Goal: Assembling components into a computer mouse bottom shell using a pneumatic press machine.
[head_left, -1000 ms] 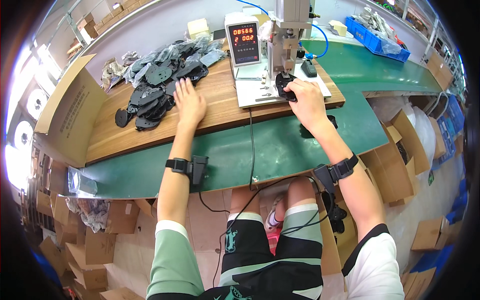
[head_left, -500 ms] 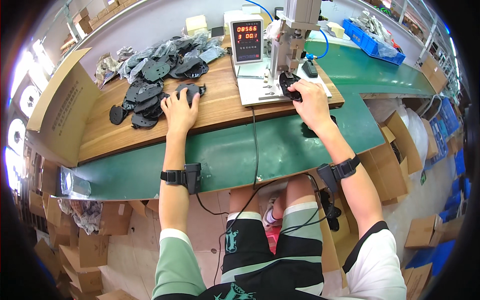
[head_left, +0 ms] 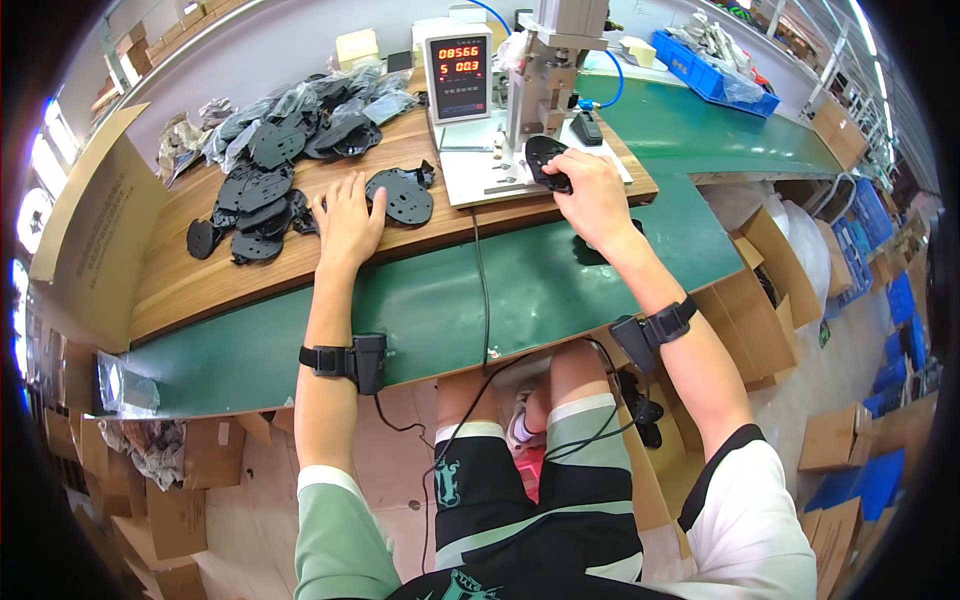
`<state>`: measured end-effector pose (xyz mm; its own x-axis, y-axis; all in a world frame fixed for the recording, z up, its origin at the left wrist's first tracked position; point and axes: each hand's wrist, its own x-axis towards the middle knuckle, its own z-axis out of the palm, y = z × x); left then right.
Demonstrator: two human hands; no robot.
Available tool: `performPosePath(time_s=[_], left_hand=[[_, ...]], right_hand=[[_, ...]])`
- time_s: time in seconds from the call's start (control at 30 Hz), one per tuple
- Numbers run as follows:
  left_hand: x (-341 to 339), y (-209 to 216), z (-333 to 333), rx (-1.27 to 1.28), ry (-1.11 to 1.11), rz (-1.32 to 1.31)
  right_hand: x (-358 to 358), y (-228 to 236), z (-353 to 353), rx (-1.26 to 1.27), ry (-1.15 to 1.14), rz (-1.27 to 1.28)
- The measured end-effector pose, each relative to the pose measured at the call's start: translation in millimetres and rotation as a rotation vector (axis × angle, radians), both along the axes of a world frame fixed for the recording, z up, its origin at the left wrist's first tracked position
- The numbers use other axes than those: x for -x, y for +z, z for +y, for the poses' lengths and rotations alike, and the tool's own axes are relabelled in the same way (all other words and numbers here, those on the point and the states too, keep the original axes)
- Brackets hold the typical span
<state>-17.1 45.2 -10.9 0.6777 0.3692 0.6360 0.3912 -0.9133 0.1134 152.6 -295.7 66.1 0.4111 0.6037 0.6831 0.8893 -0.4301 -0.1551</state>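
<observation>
My right hand (head_left: pixel 592 198) grips a black plastic part (head_left: pixel 546 160), rounded and shallow like a small cover, by its near right edge. It is at the front of a bench press (head_left: pixel 545 85), just below the metal head; I cannot tell whether it touches the fixture. My left hand (head_left: pixel 347 222) lies on the wooden board (head_left: pixel 400 238) with fingers spread, holding nothing. Just right of its thumb lies a flat black oval plate (head_left: pixel 402 197) with small holes and a clip-like end. To the left is a heap of similar black plates (head_left: pixel 255 190).
A box with a red digital display (head_left: pixel 460 75) stands left of the press. Crumpled grey plastic bags (head_left: pixel 235 130) lie behind the heap. An upright cardboard flap (head_left: pixel 85 220) bounds the board's left. A blue crate (head_left: pixel 715 75) sits at the back right. A black cable (head_left: pixel 482 290) crosses the green bench.
The view has shifted, moving the scene leftward. My left hand has come off the oval plate, which now lies farther right. The part in my right hand is tilted up slightly. The display's lower digits changed.
</observation>
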Motion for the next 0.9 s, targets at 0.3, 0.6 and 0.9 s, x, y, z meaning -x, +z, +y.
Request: performPosePath(time_s=[0.3,0.6,0.9], left_hand=[[6,46,-26,0.209,-0.192,-0.280],[12,69,-67,0.544,-0.492,-0.355],[-23,67,-133,0.118,-0.794,-0.230]], right_hand=[[2,3,-5,0.017,-0.005,0.011],[-5,7,-3,0.059,0.017,-0.004],[37,20,-52,-0.279,0.039,0.056]])
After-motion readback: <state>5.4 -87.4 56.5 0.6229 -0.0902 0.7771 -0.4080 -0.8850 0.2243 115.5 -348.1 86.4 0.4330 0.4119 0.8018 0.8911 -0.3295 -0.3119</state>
